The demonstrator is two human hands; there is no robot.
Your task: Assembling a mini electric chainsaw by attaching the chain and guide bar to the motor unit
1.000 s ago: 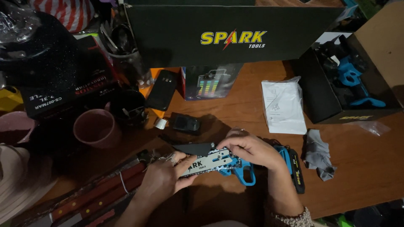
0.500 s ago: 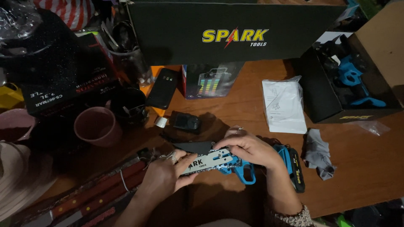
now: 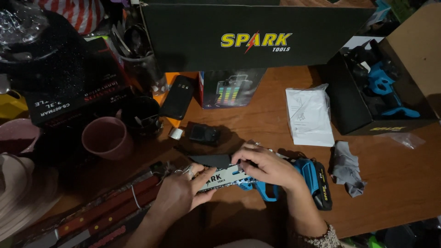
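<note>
Saw point(image 3: 257, 181), a small blue cordless one, lay low on the wooden worktop point(image 3: 257, 119), right in front of the person. Both hands were on it. The left hand point(image 3: 181, 193) was closed around the tip of its pale guide bar, thumb on top. The right hand point(image 3: 266, 165) lay over the body of the saw with fingers curled down onto the bar and the dark guard beside it; it gripped the saw, though how tightly could not be told. A black battery block stuck out at the saw's right end, past the wrist.

Just right of the saw lay a grey rag point(image 3: 347, 167), and above that a white bag of papers point(image 3: 308, 115). An open box point(image 3: 381, 96) with blue parts inside stood at the far right. A long dark box point(image 3: 257, 36) ran along the back edge. A small black device point(image 3: 204, 134) sat just above the hands, with a dark phone point(image 3: 177, 97) farther back. A pink mug point(image 3: 106, 138) stood to the left, and reddish wooden handles point(image 3: 105, 213) lay slantwise at lower left, close to the left hand.
</note>
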